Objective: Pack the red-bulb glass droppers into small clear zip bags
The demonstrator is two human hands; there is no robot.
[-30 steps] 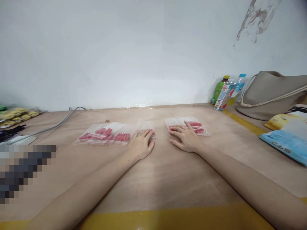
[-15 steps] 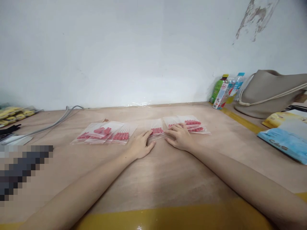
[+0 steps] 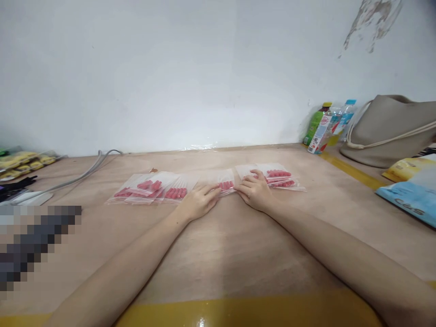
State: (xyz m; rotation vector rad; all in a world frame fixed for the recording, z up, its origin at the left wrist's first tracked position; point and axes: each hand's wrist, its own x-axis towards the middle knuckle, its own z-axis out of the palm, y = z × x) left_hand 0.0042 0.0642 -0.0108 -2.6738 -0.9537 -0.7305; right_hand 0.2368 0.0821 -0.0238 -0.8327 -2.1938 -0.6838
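Note:
A small clear zip bag (image 3: 225,176) with several red, stick-like pieces inside lies flat between my two hands. My left hand (image 3: 200,202) pinches its near left corner, thumb and fingers brought together. At the near right corner, my right hand (image 3: 256,192) has its thumb and index finger closed on the bag's edge, while its other fingers reach over the bags beside it. Those overlapping zip bags (image 3: 279,174) on the right also hold red pieces. More such zip bags (image 3: 147,187) overlap one another to the left of my left hand.
Drink bottles (image 3: 320,127) and a grey-beige bag (image 3: 391,131) stand at the back right. A blue-and-yellow packet (image 3: 410,200) lies at the right edge. On the left are a grey cable (image 3: 81,175) and yellow packets (image 3: 25,162). Yellow tape (image 3: 177,313) runs along the near table edge.
My left thumb has closed in toward its fingers at the bag's corner. My right thumb has drawn up to the bag's edge. The whole view has shifted slightly.

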